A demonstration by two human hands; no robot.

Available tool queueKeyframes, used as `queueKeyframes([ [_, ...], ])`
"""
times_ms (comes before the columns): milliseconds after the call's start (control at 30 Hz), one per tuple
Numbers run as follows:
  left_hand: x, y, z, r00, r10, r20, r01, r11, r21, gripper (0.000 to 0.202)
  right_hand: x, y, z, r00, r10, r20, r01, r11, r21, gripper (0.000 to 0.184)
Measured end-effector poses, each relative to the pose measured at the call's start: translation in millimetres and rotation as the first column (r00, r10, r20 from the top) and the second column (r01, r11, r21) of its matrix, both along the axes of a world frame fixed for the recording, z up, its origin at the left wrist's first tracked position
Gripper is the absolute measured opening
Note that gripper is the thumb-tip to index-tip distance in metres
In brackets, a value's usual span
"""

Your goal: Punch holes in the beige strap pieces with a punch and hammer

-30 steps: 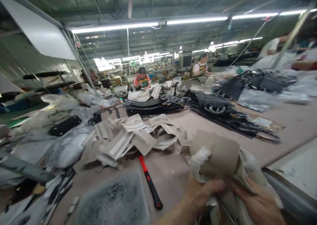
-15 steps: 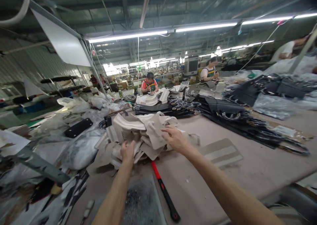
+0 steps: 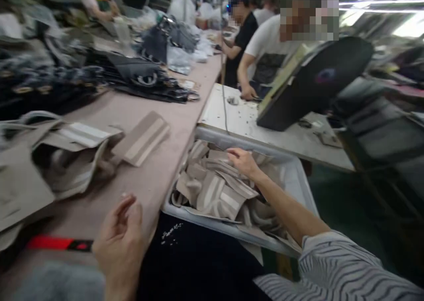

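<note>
My right hand (image 3: pixel 243 162) is over a grey plastic bin (image 3: pixel 306 195), just above or touching a heap of beige fabric pieces with pale stripes (image 3: pixel 215 195). Its fingers are slightly bent and apart, and I see nothing held in them. Near the table edge, my left hand (image 3: pixel 121 239) hovers with loosely curled fingers, thumb apart and nothing visible between them. To its left lies a tool with a red and black handle (image 3: pixel 54 242), partly cut off by the hand. More beige pieces (image 3: pixel 76 159) are piled on the table, and one flat striped piece (image 3: pixel 142 138) lies beside them.
Stacked black bag parts (image 3: pixel 142 78) lie along the far side of the pinkish table (image 3: pixel 168 159). Beyond the bin stands a white work surface (image 3: pixel 228 115) with a dark oval-topped machine (image 3: pixel 314 80). A co-worker in a white shirt (image 3: pixel 271 45) works there, another in black behind.
The view has swung right and down, bringing the bin into sight. Both hands have left the table pile; the right has moved over the bin, the left back to the near table edge.
</note>
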State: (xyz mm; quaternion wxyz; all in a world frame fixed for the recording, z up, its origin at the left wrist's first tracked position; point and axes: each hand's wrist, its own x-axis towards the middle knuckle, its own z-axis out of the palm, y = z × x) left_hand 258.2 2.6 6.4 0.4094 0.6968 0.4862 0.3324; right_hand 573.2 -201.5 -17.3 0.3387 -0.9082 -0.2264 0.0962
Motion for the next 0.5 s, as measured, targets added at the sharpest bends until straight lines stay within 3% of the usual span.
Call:
queueKeyframes([
  [67, 33, -32, -25.5, 0.951, -0.306, -0.031, 0.301, 0.946, -0.119, 0.045, 15, -83, -11.6, 0.972, -0.234, -0.006, 0.233, 0.969, -0.086, 0.030],
  [133, 58, -57, -54.3, 0.817, -0.569, -0.091, 0.551, 0.818, -0.167, 0.051, 14, -161, -22.8, 0.892, -0.452, -0.011, 0.444, 0.882, -0.158, 0.030],
  [200, 75, -72, -80.1, 0.664, -0.714, -0.221, 0.696, 0.699, -0.164, 0.063, 6, -225, -35.5, 0.774, -0.632, -0.025, 0.613, 0.759, -0.220, 0.031],
  [267, 86, -80, -98.1, 0.501, -0.777, -0.380, 0.784, 0.594, -0.180, 0.075, -6, -271, -50.5, 0.652, -0.755, -0.065, 0.719, 0.644, -0.261, 0.028],
  [333, 95, -85, -107.8, 0.347, -0.807, -0.478, 0.833, 0.499, -0.237, 0.079, -15, -299, -68.5, 0.550, -0.821, -0.150, 0.773, 0.569, -0.279, 0.026],
  [400, 103, -88, -112.4, 0.222, -0.823, -0.523, 0.851, 0.425, -0.308, 0.075, -18, -308, -89.3, 0.467, -0.839, -0.281, 0.797, 0.537, -0.277, 0.028],
  [467, 112, -91, -115.7, 0.155, -0.811, -0.564, 0.850, 0.400, -0.342, 0.067, -17, -303, -112.0, 0.402, -0.805, -0.436, 0.806, 0.537, -0.248, 0.035],
  [500, 116, -91, -117.8, 0.151, -0.794, -0.589, 0.845, 0.413, -0.340, 0.062, -16, -295, -123.3, 0.382, -0.769, -0.512, 0.807, 0.548, -0.220, 0.039],
])
